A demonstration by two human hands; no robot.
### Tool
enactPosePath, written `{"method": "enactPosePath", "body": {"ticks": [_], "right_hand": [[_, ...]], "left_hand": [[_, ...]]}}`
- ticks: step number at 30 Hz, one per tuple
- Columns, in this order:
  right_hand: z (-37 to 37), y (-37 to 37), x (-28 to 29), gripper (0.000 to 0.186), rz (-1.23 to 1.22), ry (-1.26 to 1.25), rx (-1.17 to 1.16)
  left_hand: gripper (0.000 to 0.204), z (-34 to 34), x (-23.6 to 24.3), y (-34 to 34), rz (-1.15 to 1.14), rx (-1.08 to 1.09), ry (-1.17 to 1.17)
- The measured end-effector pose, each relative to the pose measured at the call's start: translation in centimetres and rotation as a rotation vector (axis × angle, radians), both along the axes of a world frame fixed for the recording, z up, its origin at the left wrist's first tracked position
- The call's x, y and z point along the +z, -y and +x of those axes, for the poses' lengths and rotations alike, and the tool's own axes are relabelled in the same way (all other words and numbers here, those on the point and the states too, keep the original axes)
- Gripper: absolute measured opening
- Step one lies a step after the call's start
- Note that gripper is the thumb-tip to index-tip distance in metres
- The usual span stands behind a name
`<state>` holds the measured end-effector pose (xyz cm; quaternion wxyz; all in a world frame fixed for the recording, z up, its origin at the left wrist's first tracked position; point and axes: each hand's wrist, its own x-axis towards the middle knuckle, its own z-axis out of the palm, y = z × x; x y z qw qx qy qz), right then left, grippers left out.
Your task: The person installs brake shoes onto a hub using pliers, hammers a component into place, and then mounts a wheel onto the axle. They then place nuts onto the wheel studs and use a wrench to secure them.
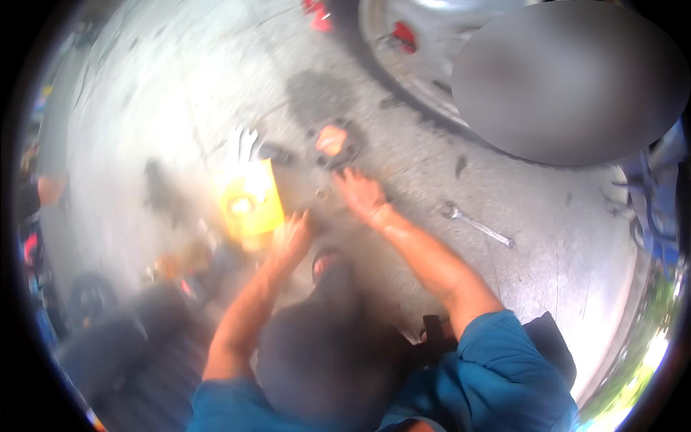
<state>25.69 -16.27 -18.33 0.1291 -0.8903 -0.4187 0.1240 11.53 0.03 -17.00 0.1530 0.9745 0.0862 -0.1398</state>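
Observation:
My right hand (362, 194) reaches forward over the concrete floor, fingers stretched out and apart, with nothing seen in it. Its fingertips come up to the near edge of a dark, lobed round part with an orange centre (332, 141); whether they touch it is unclear. My left hand (293, 234) is by the lower right edge of a bright yellow, flat-sided thing (252, 201), perhaps a box. Blur smears its fingers, so its grip does not show. A small ring-like piece (322, 193) lies between the hands.
Pale wrenches (245, 142) and a dark cylindrical piece (275, 153) lie beyond the yellow thing. Another wrench (479, 225) rests at right. A large round metal rim (425, 93) stands at the back, with red pieces (405, 37) in it. A hand (50, 190) shows at far left.

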Motion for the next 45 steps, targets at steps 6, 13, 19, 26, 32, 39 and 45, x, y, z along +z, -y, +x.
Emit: {"method": "enactPosePath", "body": {"ticks": [6,13,19,26,32,39,45], "right_hand": [[-0.1,-1.7,-0.2,0.044,-0.110,0.047,-0.117],[-0.6,1.0,3.2,0.040,0.124,-0.386,-0.445],[-0.6,-0.8,2.6,0.035,0.098,-0.256,-0.410],[-2.2,0.2,1.6,0.028,0.052,-0.117,-0.142],[-3.2,2.2,1.8,0.028,0.397,-0.202,-0.504],[3.3,10.8,8.7,0.045,1.357,-0.844,-1.189],[7.8,13.2,17.2,0.045,1.680,-0.814,-1.069]], "left_hand": [[0.032,1.7,0.7,0.7,0.009,0.001,-0.039],[0.039,4.7,5.7,2.0,-0.084,0.176,-0.090],[0.020,11.7,13.3,0.1,-0.600,-0.088,0.254],[0.024,22.8,18.4,6.4,-0.572,-0.098,0.209],[0.027,26.4,18.1,14.3,-1.430,0.384,0.386],[0.024,26.8,17.5,16.3,-1.647,0.402,0.561],[0.028,26.9,16.7,17.6,-1.652,0.427,0.597]]}}
